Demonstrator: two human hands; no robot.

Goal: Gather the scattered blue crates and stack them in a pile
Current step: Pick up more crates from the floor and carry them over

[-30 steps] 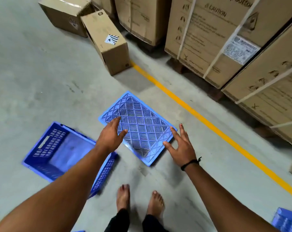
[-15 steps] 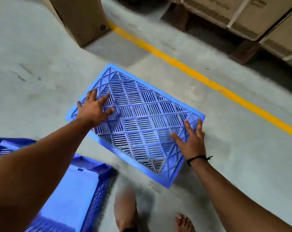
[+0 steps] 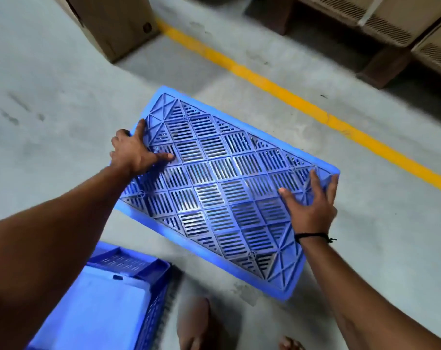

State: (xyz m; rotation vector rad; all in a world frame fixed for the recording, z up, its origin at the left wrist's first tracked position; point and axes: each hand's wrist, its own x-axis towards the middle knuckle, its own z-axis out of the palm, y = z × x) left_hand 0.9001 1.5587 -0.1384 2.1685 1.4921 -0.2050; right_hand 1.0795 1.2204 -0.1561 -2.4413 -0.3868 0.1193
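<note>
An upside-down blue crate point(image 3: 222, 188) lies on the concrete floor, its slotted base facing up. My left hand point(image 3: 133, 152) grips its left short edge, thumb on the base and fingers curled over the rim. My right hand point(image 3: 312, 205) presses on the right end, fingers spread over the far right edge. A second blue crate point(image 3: 108, 299) stands open side up at the lower left, partly hidden under my left arm.
A yellow floor line point(image 3: 302, 102) runs diagonally behind the crate. A cardboard box point(image 3: 115, 24) stands at the top left, and strapped cartons on wooden pallet blocks point(image 3: 383, 69) fill the top right. My bare feet point(image 3: 194, 324) are at the bottom edge.
I have bent closer, so the upside-down crate looks larger. My left hand slid to its left rim and curled over it; my right hand spread onto the right end.
</note>
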